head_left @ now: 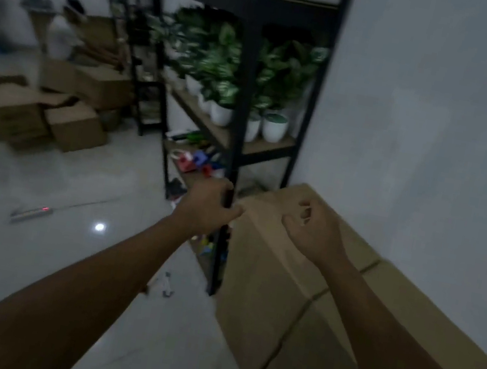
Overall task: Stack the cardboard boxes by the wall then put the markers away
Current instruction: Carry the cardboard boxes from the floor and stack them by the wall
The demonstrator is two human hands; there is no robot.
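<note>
Head view: our left hand (207, 207) and right hand (309, 228) hover, fingers loosely curled, empty, over the cardboard box (298, 291) by the wall (442, 121).

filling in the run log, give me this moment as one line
left hand: at shelf post | right hand: empty, over cardboard box | box: by wall

The one camera sits on the person's head, looking forward and down at the floor (30, 244) and wall (439, 137), close above both arms.
</note>
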